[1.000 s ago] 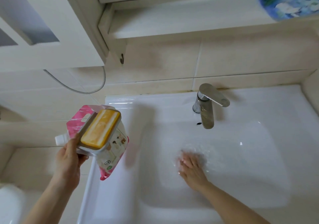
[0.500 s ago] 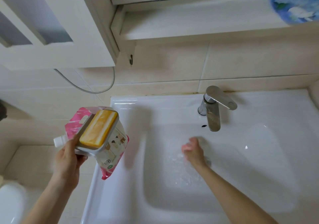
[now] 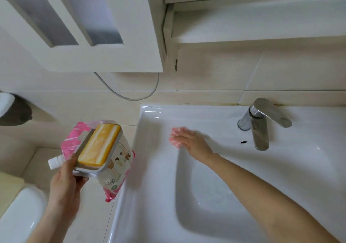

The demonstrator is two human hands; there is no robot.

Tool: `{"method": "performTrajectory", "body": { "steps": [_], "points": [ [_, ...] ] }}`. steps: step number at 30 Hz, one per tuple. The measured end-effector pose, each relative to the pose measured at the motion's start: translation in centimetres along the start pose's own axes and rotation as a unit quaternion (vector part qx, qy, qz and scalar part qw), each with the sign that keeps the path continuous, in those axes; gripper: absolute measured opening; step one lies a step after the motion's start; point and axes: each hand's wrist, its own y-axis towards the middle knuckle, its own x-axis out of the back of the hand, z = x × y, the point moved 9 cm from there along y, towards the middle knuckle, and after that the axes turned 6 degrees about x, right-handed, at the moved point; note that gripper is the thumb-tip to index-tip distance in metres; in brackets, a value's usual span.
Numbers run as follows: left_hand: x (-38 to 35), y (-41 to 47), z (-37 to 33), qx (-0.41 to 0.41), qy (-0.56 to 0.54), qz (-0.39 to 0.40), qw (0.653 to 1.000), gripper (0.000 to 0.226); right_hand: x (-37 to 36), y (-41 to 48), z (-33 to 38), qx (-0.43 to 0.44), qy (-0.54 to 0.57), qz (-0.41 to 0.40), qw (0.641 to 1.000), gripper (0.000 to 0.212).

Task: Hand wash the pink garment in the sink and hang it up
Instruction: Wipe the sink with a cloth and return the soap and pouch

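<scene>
My right hand [image 3: 192, 143] holds a small wad of pink garment [image 3: 175, 138] against the back left rim of the white sink [image 3: 161, 196]; only a blurred bit of cloth shows past my fingers. My left hand [image 3: 64, 184] is raised left of the sink. It grips a white soap dish with a yellow soap bar [image 3: 100, 145] together with a pink and white detergent pouch [image 3: 116, 169] that has a white cap.
A chrome faucet [image 3: 260, 128] stands at the sink's back right. A white wall cabinet [image 3: 80, 27] and a shelf [image 3: 262, 25] hang above. A grey hose [image 3: 131, 96] loops on the tiled wall. A white rounded object [image 3: 20, 216] sits at lower left.
My right hand came up out of the basin with the pink cloth and moved to the sink's back left rim. The view swung left. My left hand kept its hold.
</scene>
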Motion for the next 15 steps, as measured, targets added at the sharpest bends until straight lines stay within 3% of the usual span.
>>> {"method": "performTrajectory", "body": {
  "steps": [2, 5, 10, 12, 15],
  "points": [
    [1.1, 0.6, -0.2, 0.0, 0.01, -0.01, 1.0, 0.025, 0.9, -0.1, -1.4, -0.025, -0.034, -0.039, 0.998, 0.032],
    [2.6, 1.6, -0.1, 0.013, 0.011, -0.015, 1.0, 0.023, -0.6, 2.0, -3.2, -0.1, -0.048, -0.049, 0.993, 0.046],
    [4.0, 3.0, -0.4, 0.015, 0.002, -0.015, 1.0, 0.021, -4.6, 3.8, 2.5, 0.033, -0.017, 0.051, 0.998, 0.038],
    [4.6, 3.4, -0.6, 0.011, 0.003, -0.008, 1.0, 0.022, -4.2, 2.2, 3.0, 0.086, -0.032, 0.049, 0.995, 0.038],
    [5.2, 4.0, -0.4, 0.01, 0.0, 0.003, 1.0, 0.021, -3.7, 3.1, 0.0, 0.019, -0.018, 0.02, 0.999, 0.037]
  ]
}}
